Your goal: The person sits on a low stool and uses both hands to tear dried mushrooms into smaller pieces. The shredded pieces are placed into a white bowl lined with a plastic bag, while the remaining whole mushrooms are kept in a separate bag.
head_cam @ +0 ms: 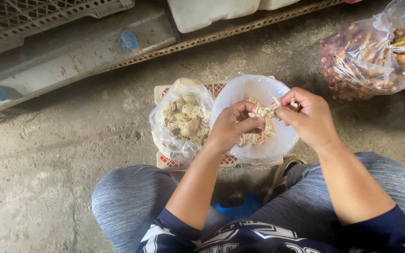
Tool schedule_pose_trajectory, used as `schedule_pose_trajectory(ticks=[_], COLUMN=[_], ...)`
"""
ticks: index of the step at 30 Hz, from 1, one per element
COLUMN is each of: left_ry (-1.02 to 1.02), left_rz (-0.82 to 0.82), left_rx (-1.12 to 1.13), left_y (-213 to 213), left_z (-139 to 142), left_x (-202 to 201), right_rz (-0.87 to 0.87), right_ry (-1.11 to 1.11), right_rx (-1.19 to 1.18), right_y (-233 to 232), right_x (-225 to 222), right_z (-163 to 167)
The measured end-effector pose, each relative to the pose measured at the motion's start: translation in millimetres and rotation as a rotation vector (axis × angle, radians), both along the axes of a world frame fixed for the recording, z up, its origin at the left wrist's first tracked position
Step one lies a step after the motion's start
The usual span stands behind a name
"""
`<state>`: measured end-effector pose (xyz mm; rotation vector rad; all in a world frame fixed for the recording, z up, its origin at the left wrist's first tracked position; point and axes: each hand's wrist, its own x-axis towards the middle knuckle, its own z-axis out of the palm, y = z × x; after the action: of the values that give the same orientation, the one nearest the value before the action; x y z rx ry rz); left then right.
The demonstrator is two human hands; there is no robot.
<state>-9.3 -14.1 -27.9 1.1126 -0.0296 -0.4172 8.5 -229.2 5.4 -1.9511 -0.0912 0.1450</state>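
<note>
The left hand (233, 125) is curled, its fingers and thumb pinching one end of a pale, stringy piece of shredded food (264, 112). The right hand (307, 117) pinches the other end of the same piece between thumb and fingertips. The 2 hands are close together, the piece stretched between them.

Directly below both hands sits a round white bowl (277, 140). It holds more pale shreds (258, 136), visible between the hands and under the left fingers. The held piece hangs above the bowl's centre.

Just beyond the left hand's outer side stands an open clear plastic bag (181, 119) filled with pale, lumpy chunks, touching the bowl's rim. Bowl and bag rest on a small cream crate with a red mesh top (174, 163).

Well beyond the right hand, toward its outer side, lies a 2nd clear bag (376, 51) of brown pieces on the concrete floor (62, 178). Beneath both forearms are the person's knees in grey trousers (127, 197), with a blue object (242, 208) between them.
</note>
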Motion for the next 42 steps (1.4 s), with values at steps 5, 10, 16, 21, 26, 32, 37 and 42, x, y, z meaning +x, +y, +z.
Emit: schedule_pose_trajectory(ticks=[5,10,16,21,26,32,37,42], left_ry=[-0.032,-0.041,-0.046,-0.105,-0.06,-0.141,-0.19,-0.106], left_rz=[-0.014,0.028,0.021,0.078,0.053,0.015,0.048,0.103], left_rx=[0.015,0.058,0.084,0.12,0.204,0.25,0.326,0.329], left_y=[1.0,0.0,-3.0,-10.3,-1.0,-4.4,-5.2,-5.1], left_z=[-3.9,-6.6,-7.1,-2.4,4.9,13.0,14.3,10.6], left_x=[2.2,2.2,2.6,-1.8,1.1,-1.9,-5.7,-2.7], right_rz=[0.031,0.143,0.173,0.121,0.024,0.141,0.147,0.129], right_ry=[0.032,-0.051,-0.036,-0.148,-0.071,-0.025,-0.029,0.034], right_rx=[-0.122,-0.308,-0.292,-0.391,-0.282,-0.434,-0.396,-0.019], right_y=[3.9,10.6,6.7,12.1,-0.1,1.1,8.4,-2.8], right_x=[-1.4,-9.5,-13.8,-15.3,-7.8,-9.8,-16.3,-11.3], right_z=[13.1,22.2,22.3,17.9,29.1,32.9,21.5,17.5])
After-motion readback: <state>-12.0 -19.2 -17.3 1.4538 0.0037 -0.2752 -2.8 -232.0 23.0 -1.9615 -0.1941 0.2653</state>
